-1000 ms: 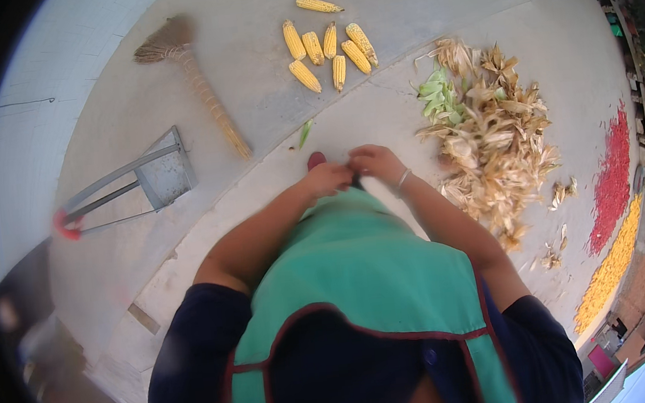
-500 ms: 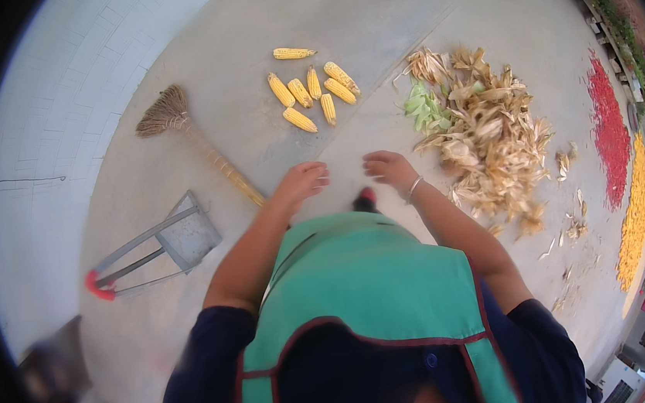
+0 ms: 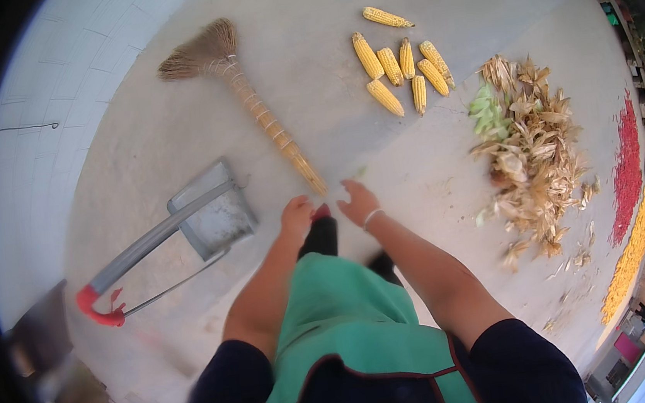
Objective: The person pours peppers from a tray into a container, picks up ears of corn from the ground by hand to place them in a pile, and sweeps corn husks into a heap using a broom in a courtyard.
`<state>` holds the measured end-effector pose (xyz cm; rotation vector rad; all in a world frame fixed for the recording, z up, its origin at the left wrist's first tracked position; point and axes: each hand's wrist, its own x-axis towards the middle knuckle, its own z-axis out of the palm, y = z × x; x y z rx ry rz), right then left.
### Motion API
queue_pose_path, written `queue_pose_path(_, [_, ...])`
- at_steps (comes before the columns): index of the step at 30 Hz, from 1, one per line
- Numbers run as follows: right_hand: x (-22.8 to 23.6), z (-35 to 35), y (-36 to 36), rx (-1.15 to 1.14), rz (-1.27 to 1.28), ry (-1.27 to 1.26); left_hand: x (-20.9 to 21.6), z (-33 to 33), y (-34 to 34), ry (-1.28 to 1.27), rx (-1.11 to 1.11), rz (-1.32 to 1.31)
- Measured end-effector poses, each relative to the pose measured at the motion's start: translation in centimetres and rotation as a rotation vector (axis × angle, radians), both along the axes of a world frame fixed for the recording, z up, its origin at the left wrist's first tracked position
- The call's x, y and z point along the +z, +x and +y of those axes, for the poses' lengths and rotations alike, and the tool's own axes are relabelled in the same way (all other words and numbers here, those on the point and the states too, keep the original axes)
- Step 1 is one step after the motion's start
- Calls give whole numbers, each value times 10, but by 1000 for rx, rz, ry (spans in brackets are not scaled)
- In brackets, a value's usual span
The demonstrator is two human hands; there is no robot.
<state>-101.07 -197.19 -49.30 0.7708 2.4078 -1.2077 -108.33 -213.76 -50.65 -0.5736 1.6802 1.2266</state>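
A straw broom (image 3: 264,120) lies on the concrete floor, bristles at the far left and handle end toward me. My left hand (image 3: 297,215), somewhat blurred, hangs in front of my apron near the broom's handle end and holds nothing. Just right of that end is my right hand (image 3: 357,203), thumb and fingers apart, also holding nothing. Both hands appear clear of the handle. To the left lies a metal dustpan (image 3: 219,215) with a long frame handle and red wrapping at its end. Several yellow corn cobs (image 3: 389,67) lie beyond my hands.
A heap of dry corn husks (image 3: 528,154), with some green husks (image 3: 488,112), lies to the right. Past it are strips of red produce (image 3: 625,164) and yellow kernels (image 3: 630,253). A white wall (image 3: 60,133) bounds the left side.
My view has shifted left, so the broom, cobs and husks appear farther right. My body is nearer the broom and dustpan, and my hands are closer to the broom's handle end.
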Motion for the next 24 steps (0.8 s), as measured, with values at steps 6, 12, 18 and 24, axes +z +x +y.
queue_pose_path(6, [-121,-55,-84,85,-126,163,-27,-45,55,15,78,-341])
queue_pose_path(12, [-146,-71,-86,62,-148,139,-56,-67,40,116,164,-177])
queue_pose_path(18, [-29,-35,-60,-117,15,-253,-17,-27,34,157,156,-172])
queue_pose_path(24, [105,17,108,-251,234,-492,68,51,78,400,-49,-124])
